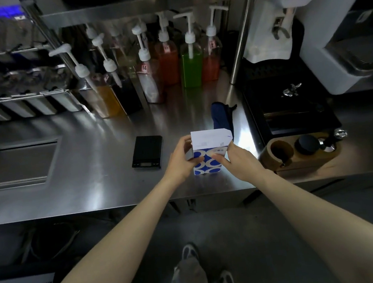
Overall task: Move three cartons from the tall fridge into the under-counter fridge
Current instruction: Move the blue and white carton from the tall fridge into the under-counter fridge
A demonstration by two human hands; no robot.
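Carton (207, 159): blue-and-white pattern, white folded top, upright on steel worktop (93, 172), near front edge, right of centre.

Left hand (181, 162): grip closed around carton's left side, fingers curled onto the front face, thumb near the top fold.

Right hand (234, 159): grip pinching carton's right side, thumb laid across the front face just under the white top.

Scale (147, 152): small, black, flat on worktop just left of carton, apart from it.

Cloth (221, 115): dark blue, bunched, directly behind carton (lower part hidden by the carton top).

Pump bottles (190, 59): row at back of worktop, white pump heads; contents amber, dark, pale, red, green, red. Labels too blurred to read.

Metal containers (26, 105): row on rack at far left, contents unclear.

Recessed hatch (18, 165): rectangular, set into worktop at left.

Black tray (291, 109): right of carton, a small shiny metal piece on its top.

Wooden holder (299, 151): in front of black tray, three round wells, a dark knob in one (a metal-handled tool beside it).

White machine (283, 20): above black tray, lit blue screen at top.

Shoes (190, 251): on grey floor below worktop edge.
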